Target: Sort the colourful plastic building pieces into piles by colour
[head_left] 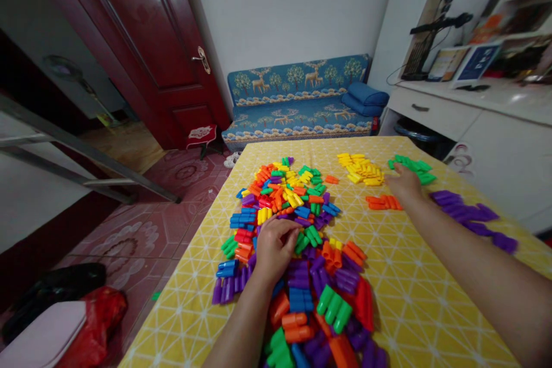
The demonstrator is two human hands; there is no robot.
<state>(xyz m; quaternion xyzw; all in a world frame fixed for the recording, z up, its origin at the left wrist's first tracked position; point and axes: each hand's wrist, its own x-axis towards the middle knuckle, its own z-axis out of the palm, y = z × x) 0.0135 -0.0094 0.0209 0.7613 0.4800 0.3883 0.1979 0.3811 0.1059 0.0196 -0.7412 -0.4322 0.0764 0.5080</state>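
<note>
A mixed heap of small ribbed plastic building blocks in several colours spreads over the yellow patterned tablecloth (185,305). My left hand (276,244) rests over the heap's middle, fingers curled, thumb and forefinger closed together beside a green block (313,235). Whether anything sits in that pinch is hidden. Stretched out far to the right, my right hand (406,185) has its fingers closed at the left end of a pile of green blocks (414,167); a green block (391,163) shows at the fingertips. Orange blocks (382,202) lie just beside that hand.
Yellow blocks (360,168) form a pile left of my right hand, and purple blocks (466,213) lie beyond my right forearm. Past the table's far edge stands a blue patterned sofa (297,109). A white cabinet (487,144) flanks the right side; a metal ladder (86,149) stands left.
</note>
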